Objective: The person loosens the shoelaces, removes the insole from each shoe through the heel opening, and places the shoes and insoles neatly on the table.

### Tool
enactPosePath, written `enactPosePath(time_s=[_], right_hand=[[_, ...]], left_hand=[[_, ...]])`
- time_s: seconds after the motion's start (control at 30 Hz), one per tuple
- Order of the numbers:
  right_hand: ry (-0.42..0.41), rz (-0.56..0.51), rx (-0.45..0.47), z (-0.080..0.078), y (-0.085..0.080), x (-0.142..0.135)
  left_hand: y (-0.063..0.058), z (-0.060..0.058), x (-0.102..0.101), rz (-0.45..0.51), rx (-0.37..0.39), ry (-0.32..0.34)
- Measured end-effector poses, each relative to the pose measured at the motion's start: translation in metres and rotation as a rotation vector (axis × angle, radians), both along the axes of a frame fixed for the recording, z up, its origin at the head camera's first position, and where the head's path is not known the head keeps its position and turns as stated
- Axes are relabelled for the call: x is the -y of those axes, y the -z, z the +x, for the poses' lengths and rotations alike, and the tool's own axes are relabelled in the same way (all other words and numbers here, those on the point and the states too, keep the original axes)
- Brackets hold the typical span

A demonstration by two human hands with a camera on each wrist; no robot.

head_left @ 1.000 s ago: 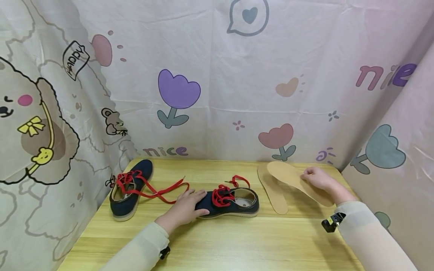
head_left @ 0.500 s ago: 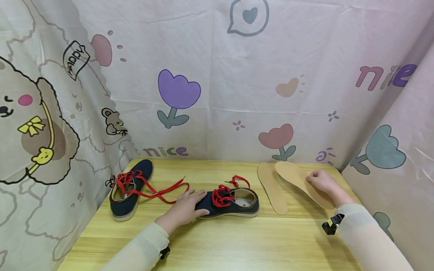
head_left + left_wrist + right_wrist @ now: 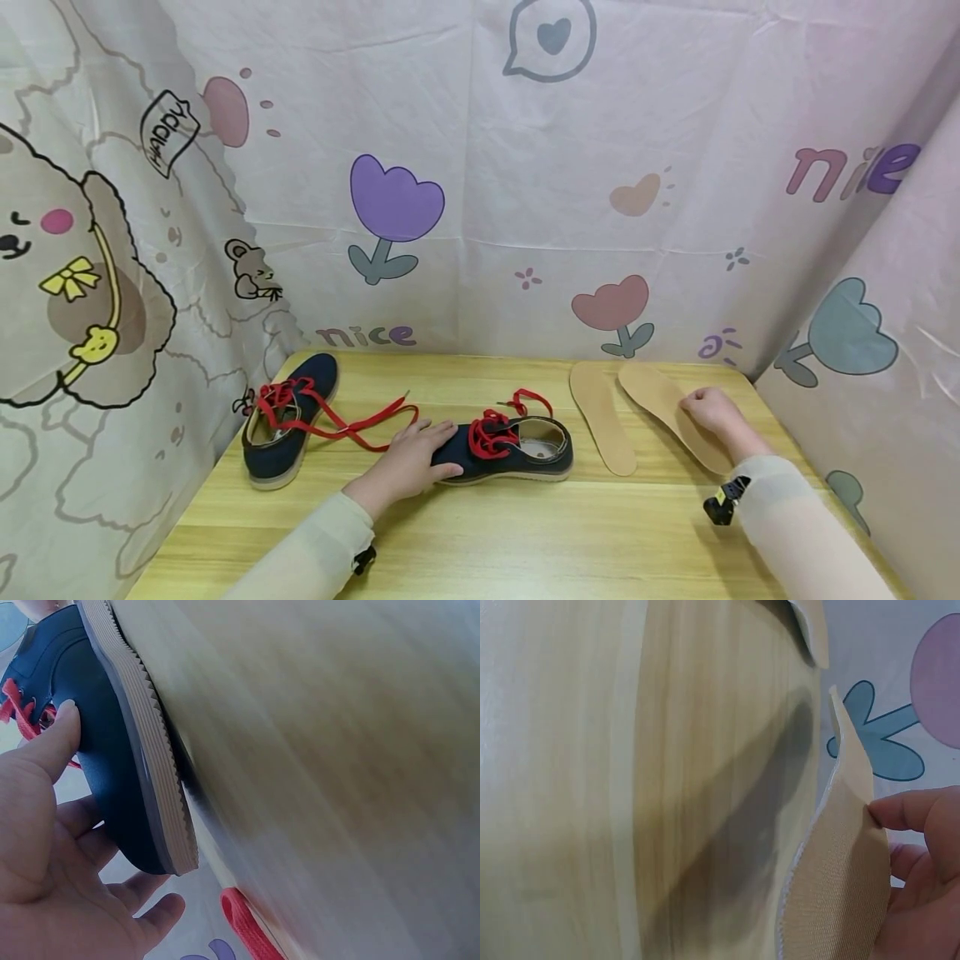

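Observation:
My left hand (image 3: 405,462) straddles the toe of a navy canvas shoe (image 3: 525,450) with red laces, which lies sole down on the table. In the left wrist view its thumb (image 3: 64,731) touches one side of the shoe, and the other fingers reach behind the toe. My right hand (image 3: 712,410) pinches the edge of a tan insole (image 3: 652,387) between thumb and fingers. Close over the table, that insole casts a shadow in the right wrist view. To its left lies a second tan insole (image 3: 603,421), flat on the wood.
At the left stands the other navy shoe (image 3: 273,458), its red lace (image 3: 375,417) trailing across the table (image 3: 525,533) toward my left hand. A printed curtain (image 3: 480,167) closes off the back and both sides.
My right hand has shifted slightly right and lower with the insole, which now shows a gap from the second insole instead of overlapping it. The left hand and shoe stay still.

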State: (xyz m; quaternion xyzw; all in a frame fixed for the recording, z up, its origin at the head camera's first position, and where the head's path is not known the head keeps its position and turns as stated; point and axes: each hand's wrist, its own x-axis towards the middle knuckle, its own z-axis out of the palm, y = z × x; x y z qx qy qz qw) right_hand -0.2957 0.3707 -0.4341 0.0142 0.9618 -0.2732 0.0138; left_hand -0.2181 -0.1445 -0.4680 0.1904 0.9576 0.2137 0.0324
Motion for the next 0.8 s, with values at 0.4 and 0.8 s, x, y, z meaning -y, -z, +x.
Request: enactPosePath(time_s=[0.4,0.8], right_hand=[[0.035,-0.001,0.105,0.002,0.011,-0.003],[0.07,-0.018,0.209,0.012,0.012,-0.011]], left_hand=[[-0.001,0.0,-0.003,-0.009,0.01,0.004],[0.0,0.0,-0.003,-0.003,0.01,0.012]])
